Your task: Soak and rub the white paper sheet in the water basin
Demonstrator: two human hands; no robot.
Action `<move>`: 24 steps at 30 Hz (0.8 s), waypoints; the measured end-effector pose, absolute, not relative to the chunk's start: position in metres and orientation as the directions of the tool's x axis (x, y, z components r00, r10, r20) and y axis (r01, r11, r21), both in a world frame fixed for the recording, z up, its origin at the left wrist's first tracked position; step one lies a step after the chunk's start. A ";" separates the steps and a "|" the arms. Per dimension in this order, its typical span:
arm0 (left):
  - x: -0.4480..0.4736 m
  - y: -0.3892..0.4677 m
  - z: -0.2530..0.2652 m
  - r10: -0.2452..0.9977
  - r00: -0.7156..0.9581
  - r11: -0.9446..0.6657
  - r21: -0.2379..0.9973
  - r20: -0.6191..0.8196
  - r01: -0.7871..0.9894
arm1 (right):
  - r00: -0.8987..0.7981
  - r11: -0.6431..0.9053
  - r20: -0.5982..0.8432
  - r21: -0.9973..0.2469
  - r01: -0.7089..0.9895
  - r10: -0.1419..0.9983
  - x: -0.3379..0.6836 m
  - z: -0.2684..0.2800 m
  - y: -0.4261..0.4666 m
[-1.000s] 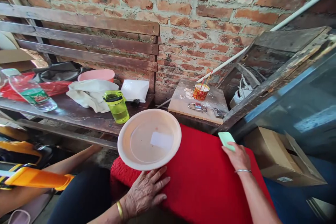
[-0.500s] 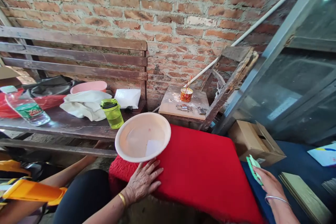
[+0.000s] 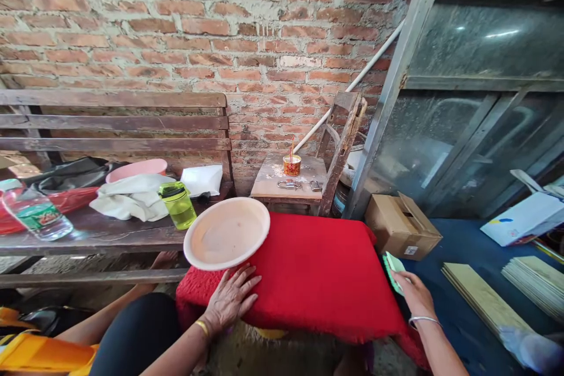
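Note:
A table draped in red cloth fills the middle of the view. My left hand lies on its left front part, palm down with fingers spread, holding nothing. Its fingertips are at the near rim of a pale pink plastic basin, which appears to have water in it. At the table's right edge, my right hand is closed around a pale green scrubbing brush. The brush's green bristles face left, towards the cloth.
A wooden bench at left bears a green water bottle, white cloth and plastic bottle. Behind stands a chair with an incense pot. A cardboard box and stacked tile-like slabs lie right.
The view has turned right and up, so the scene sits further left. My left hand stays beside the basin. My right hand still holds the brush near the table's right edge.

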State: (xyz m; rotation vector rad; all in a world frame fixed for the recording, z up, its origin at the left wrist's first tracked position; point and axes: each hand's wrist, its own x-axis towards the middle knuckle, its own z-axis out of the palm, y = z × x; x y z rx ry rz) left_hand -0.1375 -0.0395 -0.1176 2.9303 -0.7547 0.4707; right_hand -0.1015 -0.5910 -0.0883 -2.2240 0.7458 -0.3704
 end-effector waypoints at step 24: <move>-0.142 -0.041 -0.107 -0.479 0.832 -0.873 -0.051 0.279 -0.485 | 0.968 -0.920 0.124 -0.358 -0.160 -0.217 -0.062 -0.047 -0.454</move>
